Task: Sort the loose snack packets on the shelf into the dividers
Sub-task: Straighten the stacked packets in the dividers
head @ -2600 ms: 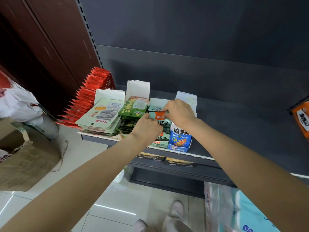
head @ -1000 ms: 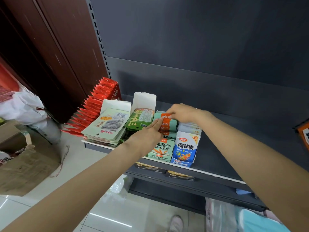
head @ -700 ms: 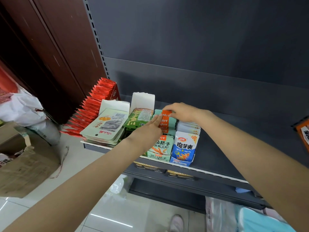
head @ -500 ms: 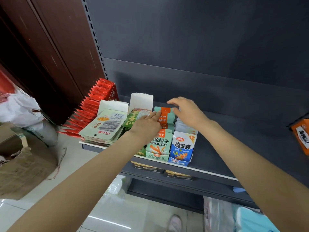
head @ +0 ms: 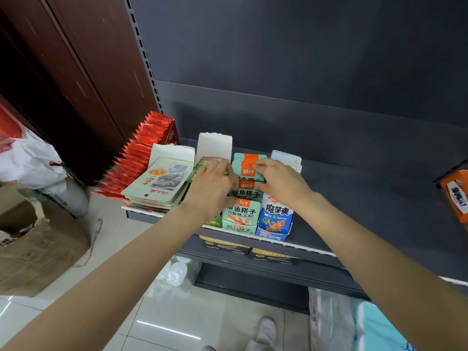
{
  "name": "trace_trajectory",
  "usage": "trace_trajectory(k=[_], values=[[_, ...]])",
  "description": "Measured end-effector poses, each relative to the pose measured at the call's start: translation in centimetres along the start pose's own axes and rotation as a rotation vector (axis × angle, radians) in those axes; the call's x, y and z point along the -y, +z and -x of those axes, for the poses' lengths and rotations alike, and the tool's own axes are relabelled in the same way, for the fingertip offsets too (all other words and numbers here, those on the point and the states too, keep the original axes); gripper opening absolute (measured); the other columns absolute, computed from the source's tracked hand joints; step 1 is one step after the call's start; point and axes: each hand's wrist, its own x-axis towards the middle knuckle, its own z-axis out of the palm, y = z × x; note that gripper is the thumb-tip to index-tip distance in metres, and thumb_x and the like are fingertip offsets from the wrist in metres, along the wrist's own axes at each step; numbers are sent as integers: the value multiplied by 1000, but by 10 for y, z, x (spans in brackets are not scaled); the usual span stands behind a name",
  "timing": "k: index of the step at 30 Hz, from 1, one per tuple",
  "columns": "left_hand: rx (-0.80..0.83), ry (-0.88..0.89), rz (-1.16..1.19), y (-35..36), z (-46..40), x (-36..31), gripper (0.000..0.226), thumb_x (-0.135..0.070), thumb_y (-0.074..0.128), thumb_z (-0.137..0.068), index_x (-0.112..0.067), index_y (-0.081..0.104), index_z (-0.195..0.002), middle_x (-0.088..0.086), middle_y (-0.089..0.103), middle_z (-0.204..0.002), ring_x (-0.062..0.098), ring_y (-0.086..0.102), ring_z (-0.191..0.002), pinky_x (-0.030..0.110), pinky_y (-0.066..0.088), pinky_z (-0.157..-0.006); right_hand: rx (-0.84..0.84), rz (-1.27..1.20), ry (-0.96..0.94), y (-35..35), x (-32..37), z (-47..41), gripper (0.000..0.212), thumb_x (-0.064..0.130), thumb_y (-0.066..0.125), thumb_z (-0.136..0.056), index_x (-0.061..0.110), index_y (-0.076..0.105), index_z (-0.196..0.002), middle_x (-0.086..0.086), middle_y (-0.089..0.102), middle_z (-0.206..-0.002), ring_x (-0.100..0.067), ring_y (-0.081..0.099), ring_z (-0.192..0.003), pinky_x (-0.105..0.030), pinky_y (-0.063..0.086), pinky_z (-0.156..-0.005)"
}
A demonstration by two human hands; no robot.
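A row of mint-green packets with orange tops (head: pixel 241 214) stands in a divider lane at the shelf's front. My left hand (head: pixel 211 184) presses its fingers against the row's left side. My right hand (head: pixel 281 181) lies over the top edges of the rear packets, fingers stretched left. Right of that lane stands a row of blue and white packets (head: pixel 275 219). Dark green packets (head: pixel 202 165) sit to the left, mostly hidden by my left hand. White card dividers (head: pixel 214 145) rise behind them.
A stack of pale flat packets (head: pixel 158 183) and a fan of red packets (head: pixel 141 153) fill the shelf's left end. An orange packet (head: pixel 455 193) lies far right on the dark shelf (head: pixel 374 198). A cardboard box (head: pixel 38 249) and a white bag (head: pixel 27 158) sit on the floor.
My right hand came back down from a raised position onto the mint-green packets. My left hand slid forward along the row's left side. The packets stand more upright and even.
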Motion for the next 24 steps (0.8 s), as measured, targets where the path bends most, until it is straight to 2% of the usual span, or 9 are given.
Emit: trace_trajectory(k=[2, 4, 7, 9, 11, 16, 19, 21, 24], values=[[-32, 70, 15, 1, 5, -1, 38, -38, 67, -83, -22, 55, -115, 0, 44, -122, 20, 39, -115, 34, 34, -98, -125, 12, -7, 2, 5, 1, 53, 17, 61, -88, 16, 41, -137, -3, 40, -137, -23, 44, -121, -38, 44, -95], [-119, 180, 10, 1, 10, -3, 38, -27, 74, -77, -17, 55, -107, 3, 51, -111, 22, 48, -100, 34, 39, -83, -278, 40, -46, 4, 10, 2, 43, 2, 61, -81, 15, 47, -120, -5, 44, -118, -23, 47, -102, -35, 45, -78], [-222, 330, -41, 3, 15, -2, 21, -12, 80, -66, -14, 62, -78, 4, 57, -86, 23, 55, -75, 33, 39, -62, -238, 40, -152, 4, 12, 6, 27, -8, 54, -77, 16, 49, -89, -1, 43, -96, -22, 44, -91, -30, 35, -64], [-258, 351, -85, 5, 15, 0, 16, -10, 80, -65, -14, 65, -70, 3, 58, -80, 23, 55, -71, 31, 39, -59, -133, -13, -205, 4, 8, 8, 21, -4, 51, -82, 16, 57, -87, 2, 47, -96, -19, 44, -98, -32, 39, -68], [-263, 346, -126, 7, 14, 1, 16, -11, 82, -64, -15, 68, -70, 2, 58, -79, 22, 56, -71, 31, 41, -60, -82, -75, -212, 1, 3, 10, 22, 1, 50, -87, 17, 63, -94, 3, 51, -102, -14, 44, -102, -36, 45, -78], [-248, 308, -147, 12, 7, 0, 24, -8, 86, -57, -17, 71, -72, 1, 60, -78, 22, 58, -71, 33, 45, -61, 59, -182, -221, -9, -3, 13, 17, 18, 57, -88, 22, 64, -103, 5, 52, -109, -8, 46, -101, -34, 46, -85], [-266, 327, -145, 13, 8, -1, 26, -9, 84, -59, -17, 67, -77, 1, 61, -79, 22, 57, -70, 34, 44, -61, 34, -161, -203, -7, -2, 14, 9, 14, 60, -87, 20, 58, -94, 6, 49, -103, -13, 48, -97, -36, 47, -79], [-294, 342, -116, 16, 12, 0, 31, -8, 81, -62, -17, 64, -85, 1, 61, -80, 21, 57, -70, 33, 43, -61, -31, -179, -187, -3, 0, 16, 12, 7, 57, -86, 18, 51, -86, 6, 46, -97, -17, 50, -91, -37, 48, -74], [-306, 376, -105, 22, 17, 4, 29, -10, 80, -64, -19, 65, -88, -2, 63, -81, 19, 57, -71, 32, 43, -64, -62, -198, -176, 5, 1, 16, 15, 3, 50, -88, 13, 59, -94, -3, 50, -109, -21, 49, -98, -33, 45, -80]])
